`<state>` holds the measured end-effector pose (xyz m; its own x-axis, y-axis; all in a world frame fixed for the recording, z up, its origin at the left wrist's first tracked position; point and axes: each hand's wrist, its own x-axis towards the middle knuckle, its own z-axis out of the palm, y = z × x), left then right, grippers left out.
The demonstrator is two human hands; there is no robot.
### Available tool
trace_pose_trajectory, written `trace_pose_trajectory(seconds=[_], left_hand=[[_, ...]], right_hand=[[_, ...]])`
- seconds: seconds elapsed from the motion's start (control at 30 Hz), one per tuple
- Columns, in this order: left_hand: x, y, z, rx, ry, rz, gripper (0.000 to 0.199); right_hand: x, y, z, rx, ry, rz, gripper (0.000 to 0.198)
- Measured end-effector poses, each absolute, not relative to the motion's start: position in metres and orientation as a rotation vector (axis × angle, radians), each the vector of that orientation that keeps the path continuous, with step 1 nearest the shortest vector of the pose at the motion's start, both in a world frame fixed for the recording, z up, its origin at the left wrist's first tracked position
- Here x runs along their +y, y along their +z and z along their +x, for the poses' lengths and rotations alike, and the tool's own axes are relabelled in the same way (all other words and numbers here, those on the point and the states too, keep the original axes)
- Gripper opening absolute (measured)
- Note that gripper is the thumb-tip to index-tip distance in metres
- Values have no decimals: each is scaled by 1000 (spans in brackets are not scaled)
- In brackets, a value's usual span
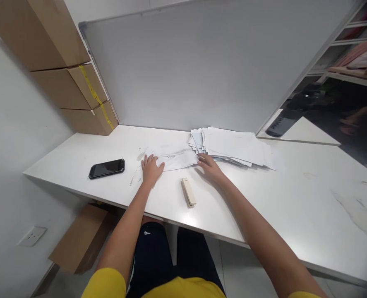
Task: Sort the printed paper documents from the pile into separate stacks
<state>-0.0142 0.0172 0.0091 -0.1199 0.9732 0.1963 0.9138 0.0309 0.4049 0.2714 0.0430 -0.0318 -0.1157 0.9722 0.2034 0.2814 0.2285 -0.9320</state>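
A printed sheet of paper (178,159) with a dark oval stamp lies on the white table. Across its left end my left hand (151,170) rests open, with the fingers spread and pressed lightly on it. My right hand (212,169) has its fingers and thumb at the sheet's right edge, which looks slightly raised; they seem to pinch it. Just behind the right hand is a loose, uneven stack of papers (233,142). A cream stapler (188,193) lies between my forearms, touched by neither hand.
A black phone (106,168) lies on the table (282,198) at the left. Cardboard boxes (87,118) are piled in the back left corner against a whiteboard (177,70). A dark bottle (278,124) is at the back right. Another box (80,236) sits under the table.
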Motion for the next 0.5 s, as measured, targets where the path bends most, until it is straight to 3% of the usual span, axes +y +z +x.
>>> trace_pose_trajectory(seconds=[0.17,0.33,0.4,0.5], left_hand=[[20,4,-17,2120,549,2079,53],[19,5,-14,1931,383,2334,84],[18,7,-12,1888,357,2374,82],[16,11,-9,1925,420,2360,61]], right_hand=[[40,-26,263,-1497,1063,-1222,53],[40,-30,257,-1511,1038,-1160,61],[39,-33,255,-1556,981,-1146,64],[36,-35,252,-1659,914,-1117,65]])
